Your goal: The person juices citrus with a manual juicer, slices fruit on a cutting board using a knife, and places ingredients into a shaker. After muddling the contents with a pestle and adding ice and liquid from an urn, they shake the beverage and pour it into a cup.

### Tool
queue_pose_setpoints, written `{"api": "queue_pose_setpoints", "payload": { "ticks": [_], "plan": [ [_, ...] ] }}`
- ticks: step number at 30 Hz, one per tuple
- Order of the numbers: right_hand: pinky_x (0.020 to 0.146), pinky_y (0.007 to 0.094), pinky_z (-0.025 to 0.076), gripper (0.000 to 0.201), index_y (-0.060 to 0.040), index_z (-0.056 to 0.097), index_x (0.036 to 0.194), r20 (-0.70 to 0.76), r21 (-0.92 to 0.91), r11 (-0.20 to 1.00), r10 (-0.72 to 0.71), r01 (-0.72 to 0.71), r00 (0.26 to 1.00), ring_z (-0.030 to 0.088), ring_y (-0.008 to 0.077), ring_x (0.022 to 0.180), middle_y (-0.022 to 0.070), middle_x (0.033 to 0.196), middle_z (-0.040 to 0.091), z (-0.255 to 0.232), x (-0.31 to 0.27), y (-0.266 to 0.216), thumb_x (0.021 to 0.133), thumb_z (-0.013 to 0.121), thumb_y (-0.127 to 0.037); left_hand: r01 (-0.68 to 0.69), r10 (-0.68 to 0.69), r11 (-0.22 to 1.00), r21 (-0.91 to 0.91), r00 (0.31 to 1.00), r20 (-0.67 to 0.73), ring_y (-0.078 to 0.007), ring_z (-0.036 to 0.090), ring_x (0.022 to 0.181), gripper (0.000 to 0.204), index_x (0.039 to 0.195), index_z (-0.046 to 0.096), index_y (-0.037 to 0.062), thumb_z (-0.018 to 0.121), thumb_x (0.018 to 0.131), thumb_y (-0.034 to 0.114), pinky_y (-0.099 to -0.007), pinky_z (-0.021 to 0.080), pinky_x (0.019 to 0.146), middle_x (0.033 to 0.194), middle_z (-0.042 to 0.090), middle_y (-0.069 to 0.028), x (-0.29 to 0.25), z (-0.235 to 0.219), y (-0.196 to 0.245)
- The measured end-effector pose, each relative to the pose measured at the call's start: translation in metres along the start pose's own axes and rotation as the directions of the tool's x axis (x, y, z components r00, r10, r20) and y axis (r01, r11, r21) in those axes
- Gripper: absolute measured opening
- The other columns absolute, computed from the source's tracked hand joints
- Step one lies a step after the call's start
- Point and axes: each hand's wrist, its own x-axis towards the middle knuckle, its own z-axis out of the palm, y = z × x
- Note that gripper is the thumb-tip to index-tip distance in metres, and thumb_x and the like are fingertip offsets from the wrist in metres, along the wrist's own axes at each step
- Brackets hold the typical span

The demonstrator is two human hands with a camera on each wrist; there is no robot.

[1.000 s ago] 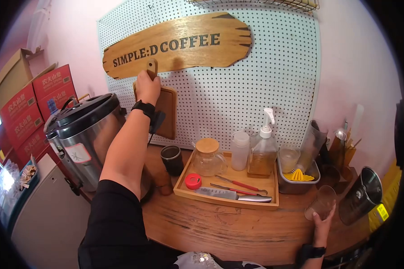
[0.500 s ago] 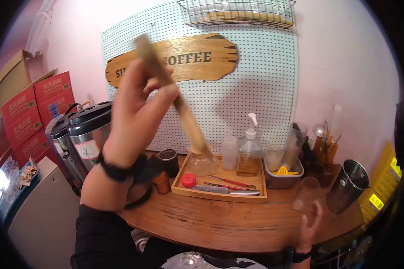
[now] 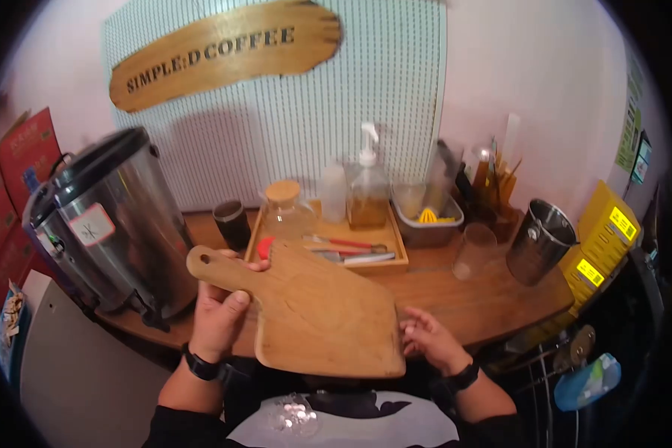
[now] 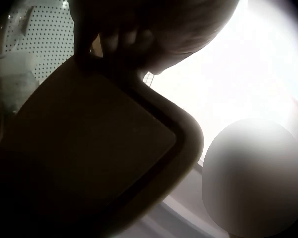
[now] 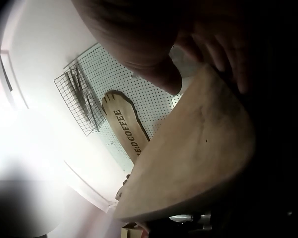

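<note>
A wooden cutting board [image 3: 328, 317] with a holed handle is held tilted over the table's front edge, close to the body. My left hand [image 3: 218, 317] grips it where the handle meets the blade, thumb on the upper face and fingers behind. In the left wrist view the board's dark other face [image 4: 84, 144] shows a groove along its border. At the board's right edge is my right hand [image 3: 434, 342], fingers loosely spread. The right wrist view shows that hand's thumb [image 5: 164, 77] raised off the board, its fingers close to a corner.
A wooden tray [image 3: 400, 257] carries a glass teapot [image 3: 284, 213], a pump bottle [image 3: 367, 198] and a knife [image 3: 369, 258]. Right of it stand a grey bin [image 3: 429, 228], a clear glass [image 3: 474, 254] and a metal bucket [image 3: 537, 250]. Steel urns [image 3: 127, 246] stand left, beside a dark cup [image 3: 233, 224].
The left hand has taken the cutting board from the pegboard and brought it down in front of the body. The right hand has let go of the clear glass and moved left to the board's edge.
</note>
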Motion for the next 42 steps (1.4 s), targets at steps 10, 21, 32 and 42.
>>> {"api": "queue_pose_setpoints", "payload": {
  "ticks": [10,21,32,42],
  "plan": [
    [0.071,0.027,0.053,0.042,-0.0015,0.047,0.134,-0.002,-0.249,0.968,0.044,-0.043,0.999,0.06,0.015,0.091,0.0096,0.115,0.058,0.009,0.0,-0.027,0.094,0.056,-0.012,0.424,-0.473,0.876,-0.23,0.847,-0.241,-0.0322,0.062,0.107,0.044,0.13,0.044,0.0077,0.055,0.095,0.032,-0.0458,0.048,0.094,0.119,0.062,-0.0187,-0.056,-0.082,-0.017],
    [0.083,0.0256,0.048,0.046,0.0007,0.048,0.133,0.033,-0.372,0.928,0.005,0.007,0.999,0.058,0.0119,0.099,0.0087,0.122,0.059,0.0,0.021,-0.041,0.093,0.062,-0.015,0.852,-0.889,0.456,-0.258,0.424,-0.171,-0.0279,0.068,0.083,0.044,0.117,0.052,-0.001,0.038,0.102,0.038,-0.039,0.056,0.074,0.104,0.064,-0.0159,-0.066,-0.118,-0.038],
    [0.081,0.0258,0.047,0.046,0.0003,0.054,0.128,0.132,-0.719,0.688,-0.004,0.098,0.991,0.059,0.0137,0.09,0.0068,0.102,0.063,0.009,0.039,-0.071,0.089,0.067,-0.021,0.876,-0.937,0.238,0.419,0.321,-0.138,-0.0149,0.064,0.083,0.029,0.115,0.056,0.0009,0.053,0.099,0.024,-0.0263,0.053,0.076,0.095,0.063,-0.006,-0.022,-0.085,-0.015],
    [0.087,0.0408,0.046,0.034,0.0006,0.062,0.11,0.453,-0.867,0.035,-0.357,0.497,0.817,0.057,0.0371,0.099,0.0196,0.104,0.061,0.051,0.15,-0.089,0.084,0.066,-0.021,0.006,-0.265,0.252,0.968,0.962,0.063,-0.0306,0.056,0.111,0.042,0.125,0.054,0.0019,0.064,0.086,0.015,-0.0349,0.045,0.094,0.118,0.056,-0.0172,0.08,-0.071,-0.069]
  ]
}}
